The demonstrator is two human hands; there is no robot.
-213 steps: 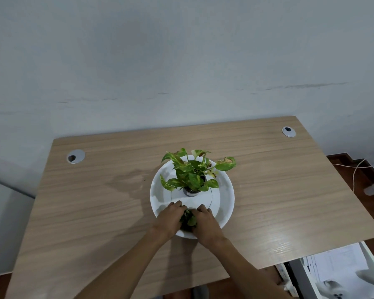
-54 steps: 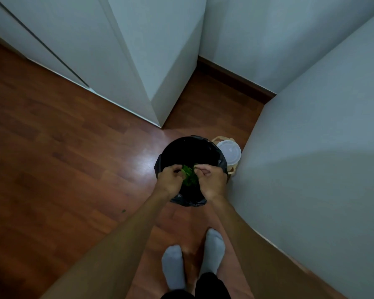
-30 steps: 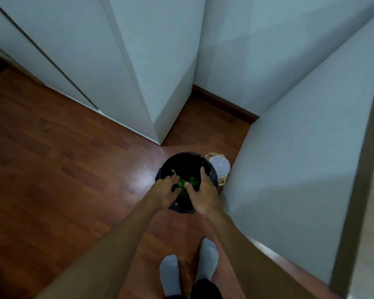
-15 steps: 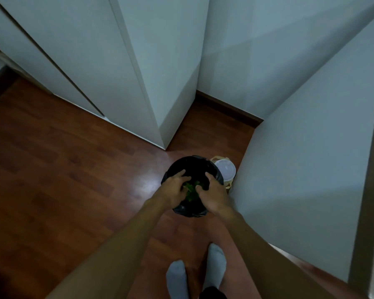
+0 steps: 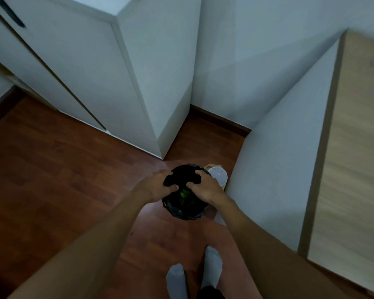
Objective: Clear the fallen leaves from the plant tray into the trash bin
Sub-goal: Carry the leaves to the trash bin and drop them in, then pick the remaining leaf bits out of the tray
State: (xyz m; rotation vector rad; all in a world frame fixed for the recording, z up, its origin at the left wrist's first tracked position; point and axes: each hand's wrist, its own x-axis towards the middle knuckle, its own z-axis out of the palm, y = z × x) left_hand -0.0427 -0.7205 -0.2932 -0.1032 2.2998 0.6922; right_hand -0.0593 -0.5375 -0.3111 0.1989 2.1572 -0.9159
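Observation:
A small trash bin (image 5: 184, 212) lined with a black bag stands on the wooden floor. Green leaves (image 5: 184, 194) lie inside it, below my hands. My left hand (image 5: 154, 186) hovers over the bin's left rim with fingers spread and empty. My right hand (image 5: 205, 187) hovers over the right rim, also spread and empty. The two thumbs nearly meet above the leaves. The plant and its tray are out of view.
A white lidded container (image 5: 218, 175) sits just behind the bin on the right. White cabinets (image 5: 108, 83) rise at the back left. The desk's white side panel (image 5: 279, 169) and wooden top (image 5: 354, 147) stand on the right. My socked feet (image 5: 192, 275) are below.
The leaves that were pinched between both hands have dropped into the bin. Both hands have opened with fingers spread. The view has tilted up, showing the desk top on the right.

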